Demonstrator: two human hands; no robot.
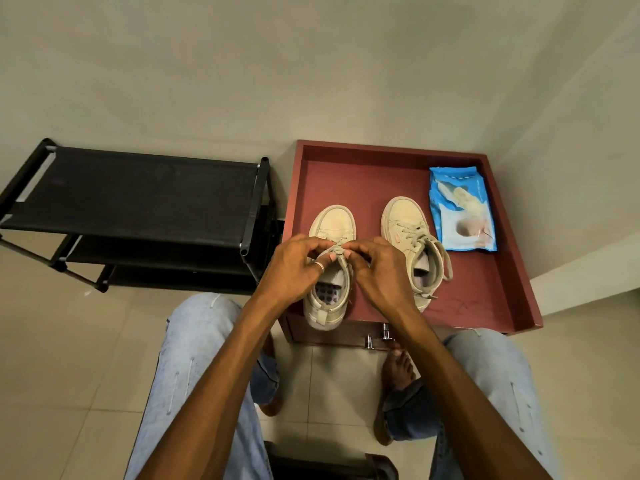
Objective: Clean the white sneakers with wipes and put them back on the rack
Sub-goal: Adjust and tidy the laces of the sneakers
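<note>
Two off-white sneakers stand side by side, toes away from me, on a dark red cabinet top (pixel 363 174). Over the left sneaker (pixel 332 223) both my hands meet: my left hand (pixel 294 268) and my right hand (pixel 381 271) each pinch its laces near the tongue. The right sneaker (pixel 408 223) stands untouched with loose laces hanging over its side. A blue pack of wipes (pixel 462 209) lies flat to the right of the sneakers. The black shoe rack (pixel 138 192) stands left of the cabinet with a bare top shelf.
The cabinet top has a raised rim on three sides, and metal drawer handles (pixel 379 336) show on its front. Walls close in behind and at the right. My knees in pale jeans and a bare foot (pixel 398 372) are on the tiled floor below.
</note>
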